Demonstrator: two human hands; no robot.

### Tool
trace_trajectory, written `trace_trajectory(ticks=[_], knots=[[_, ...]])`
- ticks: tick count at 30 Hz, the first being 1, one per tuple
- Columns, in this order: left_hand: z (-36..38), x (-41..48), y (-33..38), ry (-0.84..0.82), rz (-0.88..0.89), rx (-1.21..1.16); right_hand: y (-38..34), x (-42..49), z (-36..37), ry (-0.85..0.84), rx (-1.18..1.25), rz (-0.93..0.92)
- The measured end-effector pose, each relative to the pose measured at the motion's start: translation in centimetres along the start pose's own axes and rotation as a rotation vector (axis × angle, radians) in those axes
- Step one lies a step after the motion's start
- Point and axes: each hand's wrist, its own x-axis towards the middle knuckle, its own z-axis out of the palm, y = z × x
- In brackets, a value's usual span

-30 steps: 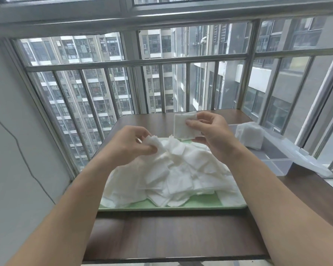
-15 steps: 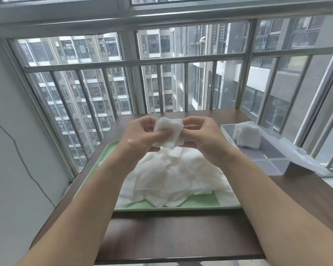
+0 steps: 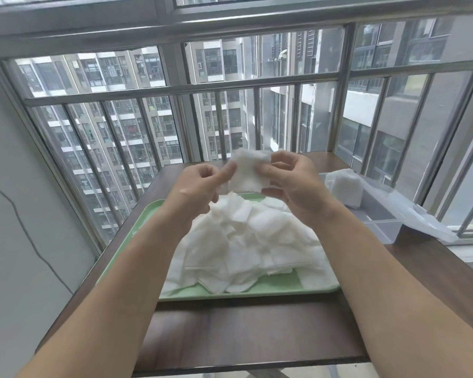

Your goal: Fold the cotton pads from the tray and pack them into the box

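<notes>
One cotton pad point(image 3: 248, 173) is held up in the air, spread roughly square, above the far end of the loose pile of pads point(image 3: 246, 241). The left grip point(image 3: 200, 184) pinches its 9 o'clock edge between thumb and forefinger. The right grip point(image 3: 292, 184) is closed on its 3 o'clock edge, with the fingers curled behind it. The pad thus spans the gap between the two grips and touches both.

The step in hand looks like the fold itself. To do it well, bring one edge over to meet the other with the corners matched, and keep the cotton lightly taut so it does not bunch. Then press the crease with a thumb before either grip lets go.

The pile lies at 6 o'clock from the held pad and covers most of the green tray point(image 3: 137, 241). The clear box point(image 3: 385, 225) stands at 3 o'clock, just beside the tray, with its lid point(image 3: 421, 216) open to the far side. A stack of folded pads point(image 3: 344, 186) sits in its far compartment. Everything rests on the dark wooden counter point(image 3: 243, 331), which stands against a barred window.
</notes>
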Motion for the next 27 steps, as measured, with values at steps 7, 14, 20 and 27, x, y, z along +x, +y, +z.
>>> trace_trajectory(ticks=[7, 14, 20, 27], knots=[[0.4, 1.0, -1.6, -0.061, 0.059, 0.532, 0.4, 0.9, -1.5, 0.261, -0.046, 0.031], [1.5, 0.9, -1.7, -0.056, 0.094, 0.425, 0.8, 1.1, -1.6, 0.243, -0.062, 0.052], [1.0, 0.5, 0.0, -0.147, -0.018, -0.375, 1.3, 1.5, -1.7, 0.321, -0.084, 0.075], [2.1, 0.5, 0.0, -0.264, -0.005, -0.643, 1.4, 1.2, -1.4, 0.207, -0.084, 0.069]])
